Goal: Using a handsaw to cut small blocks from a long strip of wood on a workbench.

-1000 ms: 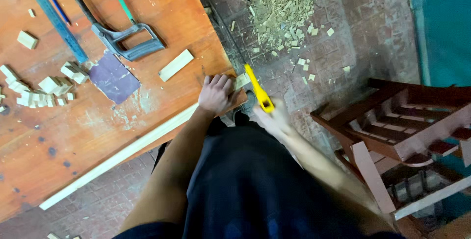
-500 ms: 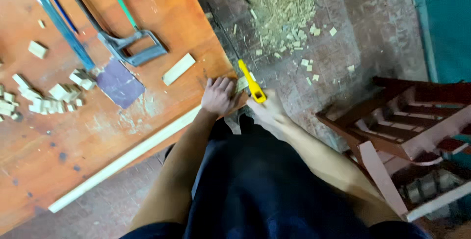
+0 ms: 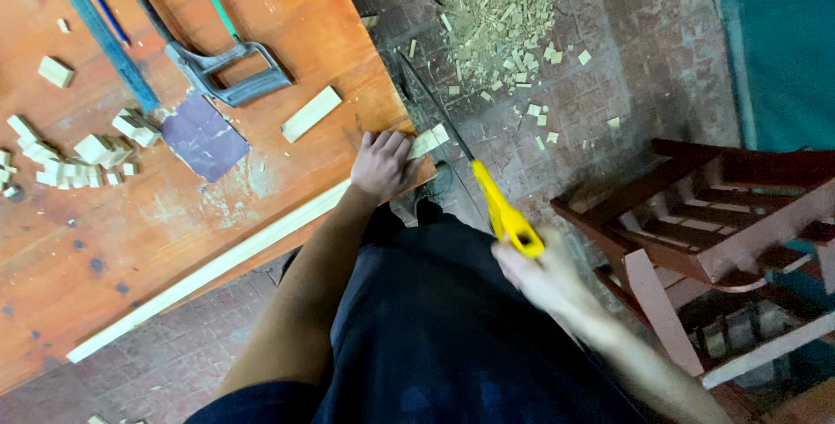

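Observation:
My left hand (image 3: 380, 163) presses flat on a long pale wooden strip (image 3: 217, 263) that lies along the front edge of the orange wooden table (image 3: 287, 24). The strip's end sticks out past the table's corner. My right hand (image 3: 541, 274) grips the yellow handle of a handsaw (image 3: 500, 211). Its thin dark blade (image 3: 430, 106) crosses the strip's overhanging end beside my left fingers.
On the table lie a short cut block (image 3: 311, 113), a purple sanding sheet (image 3: 202, 135), a grey-handled saw (image 3: 230, 76), a blue bar (image 3: 96, 28) and several small offcuts (image 3: 74, 159). A heap of offcuts (image 3: 504, 6) covers the brick floor. A dark red wooden frame (image 3: 722, 224) stands at right.
My right hand has pulled the saw back toward me, away from the table corner. My left hand stays on the strip.

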